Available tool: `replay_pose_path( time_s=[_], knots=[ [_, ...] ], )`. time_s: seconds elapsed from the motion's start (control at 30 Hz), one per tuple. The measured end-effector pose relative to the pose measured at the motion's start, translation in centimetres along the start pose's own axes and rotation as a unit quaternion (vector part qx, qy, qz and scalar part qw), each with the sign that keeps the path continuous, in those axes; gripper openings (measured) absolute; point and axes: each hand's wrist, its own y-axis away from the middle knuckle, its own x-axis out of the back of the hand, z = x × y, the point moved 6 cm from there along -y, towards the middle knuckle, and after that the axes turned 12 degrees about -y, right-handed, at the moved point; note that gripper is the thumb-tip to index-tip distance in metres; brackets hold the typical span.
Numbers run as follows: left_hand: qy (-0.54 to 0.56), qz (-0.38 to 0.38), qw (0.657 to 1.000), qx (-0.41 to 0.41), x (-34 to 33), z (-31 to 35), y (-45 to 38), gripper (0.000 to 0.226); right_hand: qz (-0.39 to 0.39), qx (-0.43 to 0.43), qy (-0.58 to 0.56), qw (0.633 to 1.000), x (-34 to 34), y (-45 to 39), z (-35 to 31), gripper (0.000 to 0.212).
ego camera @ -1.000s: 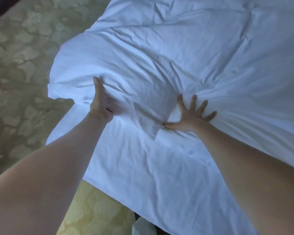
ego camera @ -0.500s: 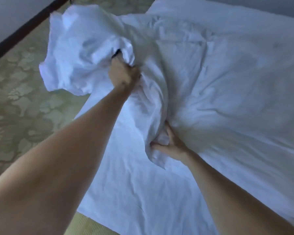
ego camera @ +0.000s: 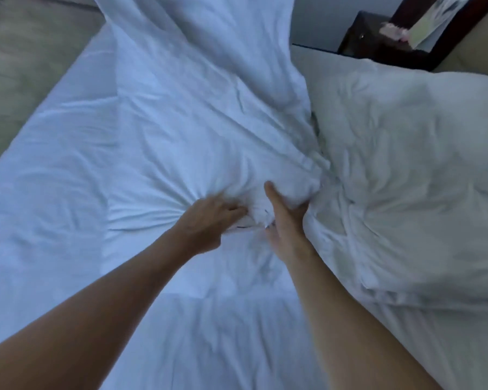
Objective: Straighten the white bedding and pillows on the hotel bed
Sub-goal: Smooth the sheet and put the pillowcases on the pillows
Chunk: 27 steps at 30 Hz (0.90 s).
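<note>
Both hands are gripping the same bunched spot of the white duvet (ego camera: 197, 122): the left hand (ego camera: 209, 218) is clenching gathered cloth, the right hand (ego camera: 286, 218) is grasping a fold beside the pillow (ego camera: 406, 164). The duvet is lying on the bed (ego camera: 26, 178), its long axis running away from the viewer toward the top of the view. Next, it likely needs pulling flat.

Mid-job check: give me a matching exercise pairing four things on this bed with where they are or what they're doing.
Things:
1. left hand
2. right hand
3. plump white pillow
4. dark wooden nightstand

States:
A. lies right of the hands
B. grip on bunched white duvet, thumb up
C. beyond the pillow, top right
D. fingers curled into gathered fabric

Pairs: 1-D, 2-B, 3-A, 4-C
</note>
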Motion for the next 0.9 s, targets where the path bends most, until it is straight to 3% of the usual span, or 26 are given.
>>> replay_pose_path(
  time_s=[0.1, 0.2, 0.23, 0.3, 0.37, 0.4, 0.47, 0.53, 0.57, 0.6, 0.63, 0.7, 0.8, 0.83, 0.9],
  knots=[
    [0.062, 0.058, 0.995, 0.057, 1.2, 1.4, 0.0, 0.065, 0.001, -0.038, -0.046, 0.998, 0.6, -0.5, -0.7, 0.083],
    [0.052, 0.076, 0.993, 0.075, 3.0, 2.2, -0.9, 0.056, 0.063, 0.025, 0.014, 0.998, 1.9, 1.2, -3.2, 0.029],
    [0.062, 0.084, 0.991, 0.087, 3.6, 2.5, -1.1, 0.046, 0.067, 0.072, 0.022, 0.995, 2.3, 2.0, -4.7, 0.018],
    [0.099, 0.109, 0.984, 0.099, 4.7, 3.6, -1.0, 0.026, 0.033, 0.23, 0.05, 0.971, 2.5, 4.6, -8.3, 0.019],
    [0.132, 0.12, 0.98, 0.087, 5.0, 5.4, -0.6, 0.023, 0.005, 0.383, 0.117, 0.916, 2.9, 7.5, -10.5, 0.019],
    [0.138, 0.117, 0.98, 0.082, 4.6, 6.4, -0.4, 0.024, 0.027, 0.418, 0.159, 0.894, 4.0, 8.1, -10.4, 0.017],
    [0.1, 0.028, 0.991, 0.083, 2.6, 8.1, -0.3, 0.025, 0.126, 0.379, 0.227, 0.889, 8.0, 7.2, -8.4, 0.01],
    [0.026, -0.145, 0.984, 0.101, 0.1, 9.6, -0.1, 0.021, 0.197, 0.132, 0.22, 0.946, 12.7, 4.7, -4.4, 0.009],
    [-0.006, -0.208, 0.973, 0.097, -0.9, 10.2, -0.1, 0.024, 0.205, 0.004, 0.187, 0.961, 14.1, 4.1, -2.6, 0.014],
    [-0.021, -0.238, 0.967, 0.091, -1.3, 10.6, -0.4, 0.027, 0.196, -0.065, 0.163, 0.965, 14.7, 3.8, -1.8, 0.019],
    [-0.023, -0.247, 0.965, 0.085, -1.4, 10.9, -0.8, 0.028, 0.191, -0.071, 0.161, 0.966, 14.9, 3.6, -1.8, 0.02],
    [-0.02, -0.227, 0.971, 0.078, -0.8, 11.0, -1.2, 0.026, 0.176, 0.036, 0.155, 0.971, 14.5, 4.4, -3.5, 0.016],
    [0.006, -0.214, 0.973, 0.088, -0.2, 10.4, 0.2, 0.023, 0.065, 0.181, 0.088, 0.977, 13.2, 7.4, -5.1, 0.034],
    [0.011, -0.219, 0.971, 0.094, -0.2, 10.3, 1.1, 0.021, 0.059, 0.168, 0.076, 0.981, 13.6, 7.9, -4.5, 0.03],
    [0.001, -0.252, 0.962, 0.101, -0.5, 10.2, 2.6, 0.018, 0.096, 0.034, 0.096, 0.99, 14.4, 7.6, -1.4, 0.014]
  ],
)
